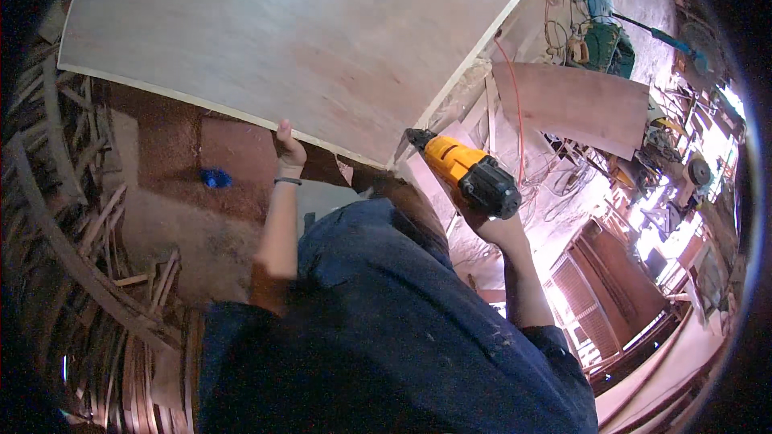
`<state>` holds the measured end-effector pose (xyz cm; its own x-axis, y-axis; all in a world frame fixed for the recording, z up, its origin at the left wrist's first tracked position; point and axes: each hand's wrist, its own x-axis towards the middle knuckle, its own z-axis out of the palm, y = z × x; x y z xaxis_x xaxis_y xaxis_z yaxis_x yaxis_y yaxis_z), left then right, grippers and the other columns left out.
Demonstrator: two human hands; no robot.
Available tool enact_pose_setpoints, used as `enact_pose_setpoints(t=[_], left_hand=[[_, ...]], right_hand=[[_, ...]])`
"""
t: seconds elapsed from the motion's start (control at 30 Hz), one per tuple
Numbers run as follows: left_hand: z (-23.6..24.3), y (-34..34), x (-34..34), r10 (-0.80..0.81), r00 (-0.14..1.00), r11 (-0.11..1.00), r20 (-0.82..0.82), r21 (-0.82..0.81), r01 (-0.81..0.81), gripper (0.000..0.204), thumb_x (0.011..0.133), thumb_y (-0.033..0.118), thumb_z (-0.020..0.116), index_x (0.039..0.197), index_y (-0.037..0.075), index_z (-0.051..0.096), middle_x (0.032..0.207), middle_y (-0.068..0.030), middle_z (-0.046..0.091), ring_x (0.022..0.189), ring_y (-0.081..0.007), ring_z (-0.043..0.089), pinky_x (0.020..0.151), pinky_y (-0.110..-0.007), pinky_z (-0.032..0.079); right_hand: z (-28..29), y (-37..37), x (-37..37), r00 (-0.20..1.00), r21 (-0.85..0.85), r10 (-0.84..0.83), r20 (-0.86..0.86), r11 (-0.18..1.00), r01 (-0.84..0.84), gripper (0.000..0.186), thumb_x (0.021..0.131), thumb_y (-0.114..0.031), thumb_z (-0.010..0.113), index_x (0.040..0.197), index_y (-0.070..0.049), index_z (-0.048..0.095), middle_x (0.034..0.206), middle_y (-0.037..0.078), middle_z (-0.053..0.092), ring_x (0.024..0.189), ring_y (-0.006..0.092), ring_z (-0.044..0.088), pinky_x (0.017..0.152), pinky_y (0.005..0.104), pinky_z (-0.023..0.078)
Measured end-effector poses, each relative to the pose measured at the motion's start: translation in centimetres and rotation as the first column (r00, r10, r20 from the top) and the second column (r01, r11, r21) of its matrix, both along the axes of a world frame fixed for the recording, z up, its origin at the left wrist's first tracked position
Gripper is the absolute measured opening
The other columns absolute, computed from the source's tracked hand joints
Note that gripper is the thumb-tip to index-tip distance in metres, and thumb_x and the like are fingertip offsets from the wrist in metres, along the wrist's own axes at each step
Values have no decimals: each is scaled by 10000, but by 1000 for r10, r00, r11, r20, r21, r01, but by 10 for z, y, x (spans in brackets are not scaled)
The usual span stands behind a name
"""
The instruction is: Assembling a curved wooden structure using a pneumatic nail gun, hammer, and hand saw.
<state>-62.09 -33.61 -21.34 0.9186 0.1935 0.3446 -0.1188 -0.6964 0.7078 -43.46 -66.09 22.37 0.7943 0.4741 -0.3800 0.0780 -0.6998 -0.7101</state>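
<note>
A large pale plywood panel (265,40) with light edging strips fills the upper middle. My left hand (289,151) is closed on the panel's lower edge, thumb up at the light strip. In my right hand (494,229) is a yellow and black nail gun (462,166), gripped below its body. The gun's dark nose is at or very near the panel's lower right corner; whether it touches cannot be told. My fingers on the gun are mostly hidden behind it, and my dark-clothed body covers the lower middle.
Stacked curved timber strips (56,217) line the left. A blue object (215,178) lies below the panel. At right are a red hose (521,137), a loose curved board (583,104), tangled cords, tools and scrap wood, with a brown wooden piece (611,289) at lower right.
</note>
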Motion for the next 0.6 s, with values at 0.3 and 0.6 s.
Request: enact_pose_setpoints(t=[0.3, 0.6], left_hand=[[31, -16, 23, -38, 993, 999, -113, -14, 36, 502, 956, 96, 430, 1411, 62, 221, 1360, -211, 353, 1221, -342, 404, 1064, -461, 327], [65, -17, 41, -1, 997, 968, 78, 249, -18, 524, 969, 149, 418, 1407, 0, 172, 1329, -230, 371, 1180, -334, 428, 1039, -447, 352]], right_hand=[[18, 9, 23, 966, -217, -222, -132, 957, 191, 229, 844, -117, 613, 1066, -62, 620, 1036, 155, 633, 991, 320, 589, 887, 396, 451], [11, -15, 47, 973, -238, -228, -39, 948, 213, 277, 839, -159, 637, 1100, -70, 614, 1047, 141, 634, 997, 308, 590, 888, 386, 454]])
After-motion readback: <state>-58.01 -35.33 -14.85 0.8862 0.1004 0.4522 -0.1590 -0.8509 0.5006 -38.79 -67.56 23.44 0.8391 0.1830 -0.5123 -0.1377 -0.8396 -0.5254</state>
